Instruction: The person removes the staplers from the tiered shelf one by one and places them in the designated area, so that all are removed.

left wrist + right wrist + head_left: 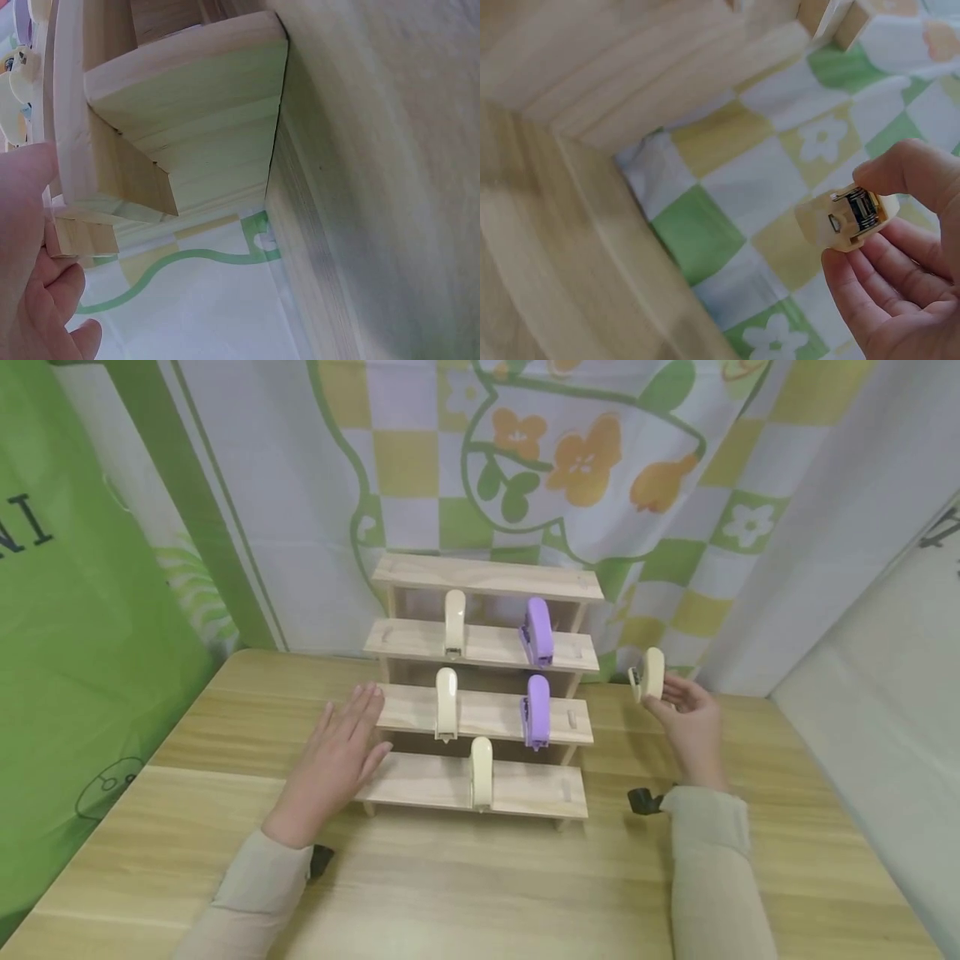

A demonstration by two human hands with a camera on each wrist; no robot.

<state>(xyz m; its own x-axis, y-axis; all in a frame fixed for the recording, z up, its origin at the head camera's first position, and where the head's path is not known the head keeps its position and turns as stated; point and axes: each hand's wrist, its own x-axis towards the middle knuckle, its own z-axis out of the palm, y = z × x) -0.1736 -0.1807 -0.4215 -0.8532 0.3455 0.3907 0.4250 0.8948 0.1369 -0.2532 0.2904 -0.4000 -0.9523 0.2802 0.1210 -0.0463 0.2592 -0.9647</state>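
My right hand [692,727] pinches a cream mini stapler [652,674] between thumb and fingers, in the air to the right of a stepped wooden rack [420,782]. In the right wrist view the stapler [847,217] shows its dark metal inside. My left hand [330,768], fingers extended, touches the rack's left end at the lower shelves. On the bottom shelf stands a cream stapler [482,774]. The shelf above bears a cream stapler [447,703] and a purple stapler [537,710]. Higher up are another cream stapler [454,623] and purple stapler [537,632].
The rack stands on a wood-grain table [480,893]. Behind it hangs a patterned curtain [405,460], with green cloth [82,635] on the left and a pale sheet [870,635] on the right. The rack's top shelf [487,575] lies nearest the curtain.
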